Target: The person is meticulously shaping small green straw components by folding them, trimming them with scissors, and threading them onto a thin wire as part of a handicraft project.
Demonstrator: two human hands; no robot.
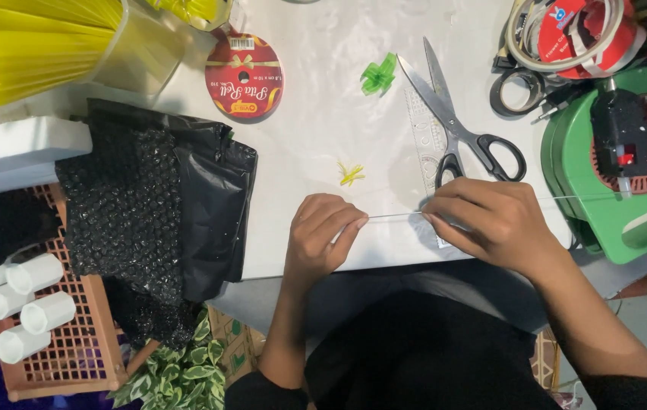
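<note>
both hands, left hand (322, 231) and right hand (483, 220), pinch a thin clear strip (392, 216) taut over the tabletop (316, 129); it looks light, limp and slippery, best held near its ends.

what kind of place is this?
Probably a home craft or gift-wrapping table: scissors and a red ribbon spool lie on the white tabletop, tape rolls sit at the edge, and both hands pinch a thin clear strand.
</note>
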